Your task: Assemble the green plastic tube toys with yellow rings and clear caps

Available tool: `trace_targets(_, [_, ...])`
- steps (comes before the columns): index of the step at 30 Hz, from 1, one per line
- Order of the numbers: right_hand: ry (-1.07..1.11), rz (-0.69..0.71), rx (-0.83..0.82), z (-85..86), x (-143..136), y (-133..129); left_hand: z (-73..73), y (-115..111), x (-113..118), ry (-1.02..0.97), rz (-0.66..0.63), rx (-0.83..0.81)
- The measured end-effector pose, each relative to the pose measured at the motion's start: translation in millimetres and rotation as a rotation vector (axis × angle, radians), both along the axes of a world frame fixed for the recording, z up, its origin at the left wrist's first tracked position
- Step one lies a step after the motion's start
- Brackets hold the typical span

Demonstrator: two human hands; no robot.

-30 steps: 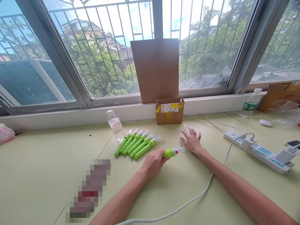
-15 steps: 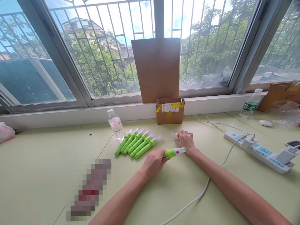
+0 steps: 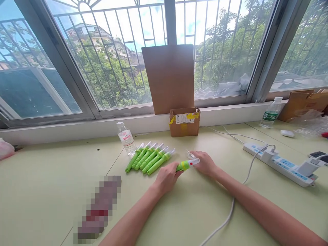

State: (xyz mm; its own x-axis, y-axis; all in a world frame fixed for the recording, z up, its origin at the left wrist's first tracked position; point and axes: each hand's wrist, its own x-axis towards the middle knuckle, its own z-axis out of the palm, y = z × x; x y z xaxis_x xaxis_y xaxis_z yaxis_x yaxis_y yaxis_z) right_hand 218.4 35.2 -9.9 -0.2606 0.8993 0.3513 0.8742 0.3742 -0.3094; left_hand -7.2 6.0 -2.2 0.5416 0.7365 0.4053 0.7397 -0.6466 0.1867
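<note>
My left hand (image 3: 167, 178) is closed round the green body of a stick (image 3: 183, 166) with a yellow ring, a red button and a clear tip pointing right. My right hand (image 3: 205, 163) is beside that tip, its fingers closed on a small clear plastic piece (image 3: 191, 155). The tip overlaps the right fingers in view; whether they touch is unclear. Left of my hands, several similar green sticks (image 3: 151, 158) with clear tips lie side by side, slanted, on the pale green table (image 3: 143, 212).
Behind the sticks stands a water bottle (image 3: 126, 139). A small cardboard box (image 3: 184, 128) is by the window sill. At right are a power strip (image 3: 287, 164), a white cable (image 3: 232, 208) and another bottle (image 3: 271, 113). A blurred patch (image 3: 101, 205) lies at lower left.
My right hand has turned and drawn slightly nearer, bringing the clear piece closer to the stick's tip. The stick in my left hand has shifted slightly left. The view has moved a little.
</note>
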Motion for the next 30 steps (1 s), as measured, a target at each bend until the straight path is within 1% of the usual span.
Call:
trace_targets(1, [0.103,0.004,0.019,-1.3,5,-3,0.3,1,0,-0.004,0.01,0.001])
trace_targets(2, [0.218,-0.02,0.038,-2.0,9,-6,0.7,1,-1,-0.01,0.023,0.001])
trace_targets(5, [0.555,-0.221,0.18,0.5,19,-9,2.0,2,-1,-0.024,0.065,-0.013])
trace_targets(7, [0.741,-0.305,0.206,4.1,22,-8,2.8,2,-1,-0.021,0.075,-0.019])
trace_targets(9, [0.877,-0.299,0.17,5.8,20,-8,3.5,1,0,-0.01,0.069,-0.019])
trace_targets(10, [0.92,-0.267,0.142,5.3,18,-9,3.6,1,0,-0.007,0.064,-0.017])
trace_targets(12, [0.958,-0.171,0.086,2.2,12,-12,3.8,0,1,-0.008,0.057,-0.012])
trace_targets(14, [0.938,-0.068,0.02,-1.8,3,-16,3.7,-1,1,-0.018,0.051,-0.012])
trace_targets(17, [0.948,-0.029,-0.01,-4.7,-6,-21,3.4,-1,0,-0.037,0.061,-0.019])
trace_targets(21, [0.949,-0.06,-0.018,-3.5,-7,-20,3.1,0,-1,-0.054,0.078,-0.029])
trace_targets(26, [1.139,-0.181,-0.007,-3.1,7,-7,2.7,3,-3,-0.046,0.081,-0.017])
trace_targets(30, [1.22,-0.22,0.03,0.5,17,-4,3.1,4,-3,-0.03,0.088,-0.017])
